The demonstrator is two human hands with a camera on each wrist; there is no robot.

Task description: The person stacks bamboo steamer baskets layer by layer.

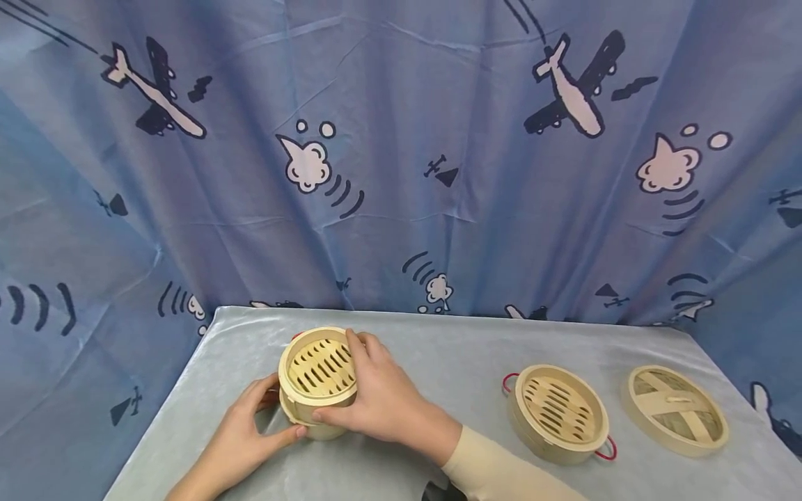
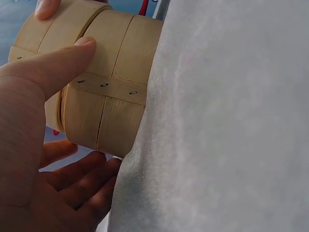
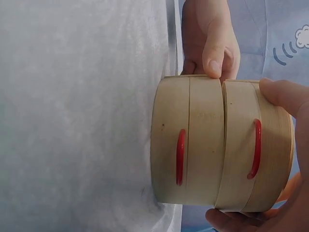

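Observation:
Two small bamboo steamer baskets are stacked at the left of the table. My right hand (image 1: 385, 396) grips the upper steamer basket (image 1: 321, 367) by its side, thumb at the front and fingers at the far rim. Around the lower steamer basket (image 1: 327, 431) curls my left hand (image 1: 244, 435); its thumb presses near the seam in the left wrist view, with fingers on the opposite side. A narrow, uneven gap shows between the baskets in the right wrist view, so the upper basket (image 3: 236, 145) sits slightly tilted. Red side handles (image 3: 180, 157) show on both baskets.
A third steamer basket (image 1: 557, 410) with red loop handles stands on the right of the grey cloth-covered table (image 1: 451, 362). Beside it, farther right, lies a round woven bamboo lid (image 1: 677, 410). A blue curtain (image 1: 401, 174) with airplane prints hangs behind the table.

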